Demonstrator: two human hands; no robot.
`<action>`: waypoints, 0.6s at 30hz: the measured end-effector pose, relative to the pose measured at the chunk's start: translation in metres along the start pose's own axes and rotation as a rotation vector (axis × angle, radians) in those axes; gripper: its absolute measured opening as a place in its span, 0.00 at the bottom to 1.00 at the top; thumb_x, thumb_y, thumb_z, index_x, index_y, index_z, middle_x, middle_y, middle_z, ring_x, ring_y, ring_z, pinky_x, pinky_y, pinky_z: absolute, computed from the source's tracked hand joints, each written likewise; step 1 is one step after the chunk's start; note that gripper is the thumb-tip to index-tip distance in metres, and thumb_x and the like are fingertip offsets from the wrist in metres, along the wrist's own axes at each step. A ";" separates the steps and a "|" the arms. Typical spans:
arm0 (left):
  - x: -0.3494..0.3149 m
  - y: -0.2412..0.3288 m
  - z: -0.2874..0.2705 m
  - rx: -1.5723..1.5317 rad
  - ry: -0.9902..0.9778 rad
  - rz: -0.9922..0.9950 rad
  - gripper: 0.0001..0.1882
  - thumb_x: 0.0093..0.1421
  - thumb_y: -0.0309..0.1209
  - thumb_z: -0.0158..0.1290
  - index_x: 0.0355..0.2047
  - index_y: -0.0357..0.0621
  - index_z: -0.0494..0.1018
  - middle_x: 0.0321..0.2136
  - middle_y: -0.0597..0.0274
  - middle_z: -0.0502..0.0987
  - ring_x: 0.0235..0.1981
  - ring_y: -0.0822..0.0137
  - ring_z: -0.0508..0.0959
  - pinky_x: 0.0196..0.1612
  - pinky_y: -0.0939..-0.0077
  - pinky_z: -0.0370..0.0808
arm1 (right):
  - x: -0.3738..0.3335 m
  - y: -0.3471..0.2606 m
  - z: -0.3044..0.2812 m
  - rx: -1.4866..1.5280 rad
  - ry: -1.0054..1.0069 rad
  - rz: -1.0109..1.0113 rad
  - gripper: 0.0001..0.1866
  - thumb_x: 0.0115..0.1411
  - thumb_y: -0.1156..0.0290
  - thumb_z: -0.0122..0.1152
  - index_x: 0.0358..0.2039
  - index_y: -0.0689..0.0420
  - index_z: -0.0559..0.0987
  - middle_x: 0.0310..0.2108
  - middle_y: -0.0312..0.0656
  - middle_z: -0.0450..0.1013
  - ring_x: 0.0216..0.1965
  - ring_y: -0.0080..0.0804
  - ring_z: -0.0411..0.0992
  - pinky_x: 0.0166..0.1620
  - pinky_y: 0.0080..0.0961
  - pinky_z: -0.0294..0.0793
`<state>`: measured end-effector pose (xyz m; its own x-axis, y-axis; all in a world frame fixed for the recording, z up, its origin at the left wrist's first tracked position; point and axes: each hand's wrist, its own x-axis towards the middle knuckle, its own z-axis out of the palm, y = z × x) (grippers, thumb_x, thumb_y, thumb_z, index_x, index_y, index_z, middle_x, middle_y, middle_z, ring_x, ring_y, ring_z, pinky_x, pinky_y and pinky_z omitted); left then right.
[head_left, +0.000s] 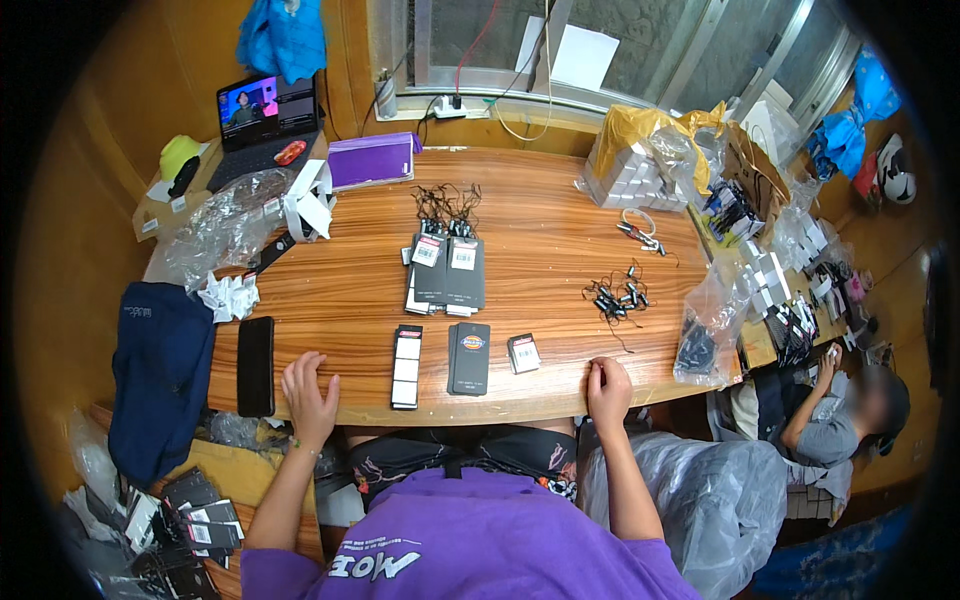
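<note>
My left hand (pixel 311 400) rests at the table's front edge with its fingers apart, holding nothing, just right of a black phone (pixel 256 367). At the front edge further right, my right hand (pixel 609 393) is closed, fingertips together; whatever they hold, if anything, is too small to name. Between my hands lie a narrow stack of white labels on dark backing (pixel 406 367), a stack of dark grey hang tags (pixel 469 360) and a small stack of barcode stickers (pixel 523 353). Beyond them sit tag piles (pixel 463 275) with black strings (pixel 447 205). Loose black cords with small toggles (pixel 617 298) lie beyond my right hand.
A laptop (pixel 262 120), purple folder (pixel 371 160) and clear plastic wrap (pixel 220 215) occupy the far left. White boxes (pixel 632 178) stand far right, near a clear bag (pixel 705 335). A dark blue cloth (pixel 160 370) hangs left. Another person (pixel 835 420) sits at right.
</note>
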<state>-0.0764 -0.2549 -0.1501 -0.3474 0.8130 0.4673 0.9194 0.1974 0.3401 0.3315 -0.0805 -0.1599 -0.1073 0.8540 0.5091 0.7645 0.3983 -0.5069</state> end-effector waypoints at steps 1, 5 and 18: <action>0.001 -0.001 0.000 0.001 -0.005 -0.001 0.18 0.52 0.30 0.52 0.44 0.40 0.65 0.45 0.55 0.66 0.49 0.52 0.62 0.52 0.60 0.55 | 0.002 -0.001 0.000 0.003 0.002 -0.004 0.03 0.52 0.76 0.53 0.26 0.61 0.75 0.24 0.47 0.72 0.27 0.43 0.70 0.32 0.31 0.68; 0.002 0.000 0.000 -0.020 -0.044 -0.037 0.18 0.52 0.29 0.51 0.44 0.40 0.65 0.45 0.55 0.66 0.48 0.53 0.62 0.53 0.60 0.55 | 0.001 -0.001 -0.001 0.005 -0.021 0.009 0.03 0.52 0.77 0.53 0.26 0.61 0.75 0.24 0.46 0.71 0.27 0.43 0.70 0.33 0.32 0.67; -0.001 -0.003 0.004 -0.073 -0.024 -0.014 0.16 0.52 0.29 0.51 0.42 0.41 0.66 0.42 0.56 0.69 0.46 0.53 0.64 0.52 0.61 0.56 | 0.002 0.000 0.000 0.022 -0.014 0.004 0.03 0.51 0.77 0.53 0.26 0.61 0.75 0.24 0.46 0.71 0.27 0.43 0.69 0.33 0.33 0.67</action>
<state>-0.0785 -0.2542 -0.1545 -0.3546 0.8237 0.4425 0.8985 0.1691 0.4052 0.3307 -0.0786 -0.1589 -0.1131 0.8600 0.4976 0.7508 0.4020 -0.5241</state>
